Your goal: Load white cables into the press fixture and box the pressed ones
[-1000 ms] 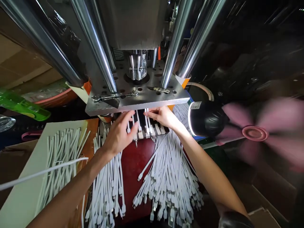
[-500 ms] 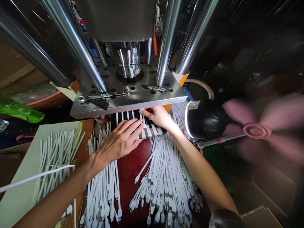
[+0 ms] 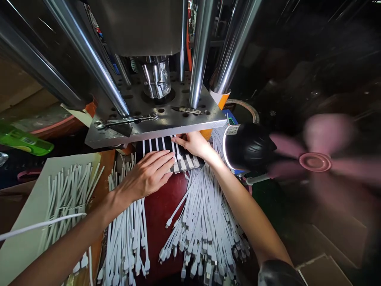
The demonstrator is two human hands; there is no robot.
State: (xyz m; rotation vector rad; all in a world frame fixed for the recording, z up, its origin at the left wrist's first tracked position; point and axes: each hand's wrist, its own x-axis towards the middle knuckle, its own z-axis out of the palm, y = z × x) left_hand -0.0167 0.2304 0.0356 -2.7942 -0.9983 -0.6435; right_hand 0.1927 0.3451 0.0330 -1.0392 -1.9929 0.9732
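My left hand [image 3: 151, 171] lies flat with fingers stretched out, its tips on the front of a black-and-pale striped fixture [image 3: 186, 163]. White cables [image 3: 157, 143] lie side by side in slots of this fixture, running back under the steel press plate [image 3: 166, 129]. My right hand [image 3: 195, 143] reaches in from the right, just below the plate's edge. Its thumb and forefinger close on one white cable at the fixture; the other fingers are partly hidden. The far ends of the cables are out of sight beneath the plate.
Piles of white cables with plugs lie on the left [image 3: 127, 238] and right [image 3: 205, 226] of the red tabletop [image 3: 162, 210]. A wrench [image 3: 126, 120] and a cutter blade [image 3: 187, 110] rest on the plate. At right are a black lamp [image 3: 250, 146] and a spinning pink fan [image 3: 314, 162].
The view has shifted slightly, so everything sits a little further left. Both hands stay at the fixture, with only slight finger movement.
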